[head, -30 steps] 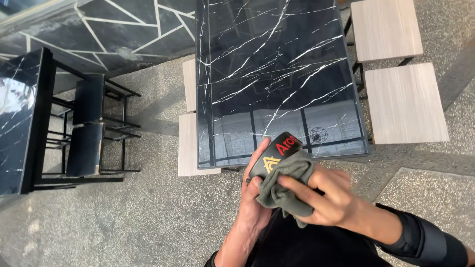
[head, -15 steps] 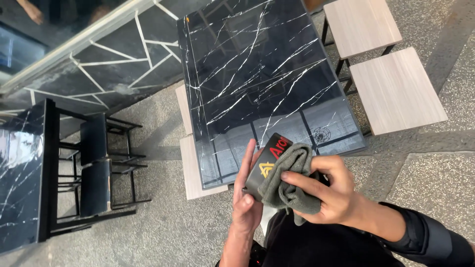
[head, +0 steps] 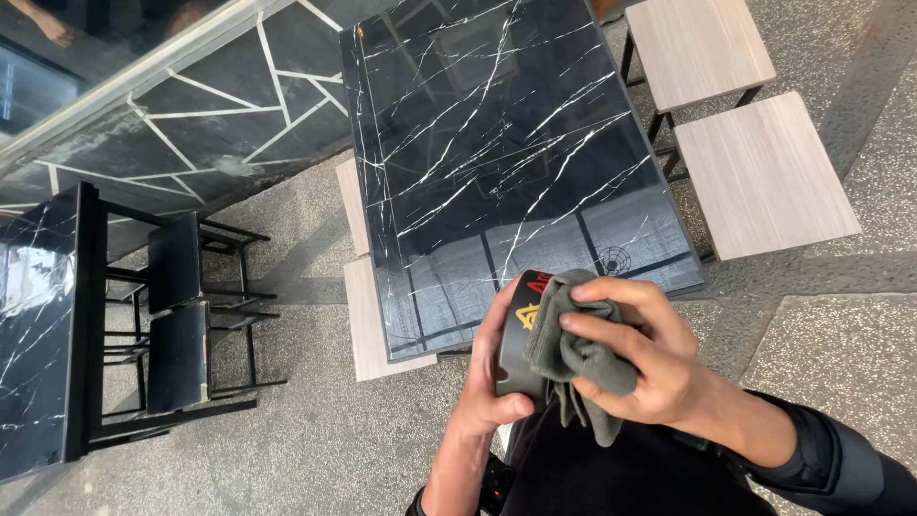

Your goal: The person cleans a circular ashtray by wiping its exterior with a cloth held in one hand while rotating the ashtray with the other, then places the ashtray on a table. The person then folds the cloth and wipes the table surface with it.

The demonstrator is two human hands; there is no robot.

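Two hands at work: left hand (head: 497,382) clamps a black curved plastic object (head: 521,334); right hand (head: 635,358) pinches a grey-green cloth (head: 573,358) against it. Loose grip risks dropping it onto the speckled stone floor (head: 315,440).

My left hand (head: 487,397): bare, with no glove, ring or watch showing; forearm uncovered to the frame's lower edge. My right hand (head: 642,358): bare likewise, wrist uncovered. Behind that wrist, a black long sleeve (head: 829,465), pushed back, smooth fabric, faintly creased. Below both hands, black clothing (head: 611,478).
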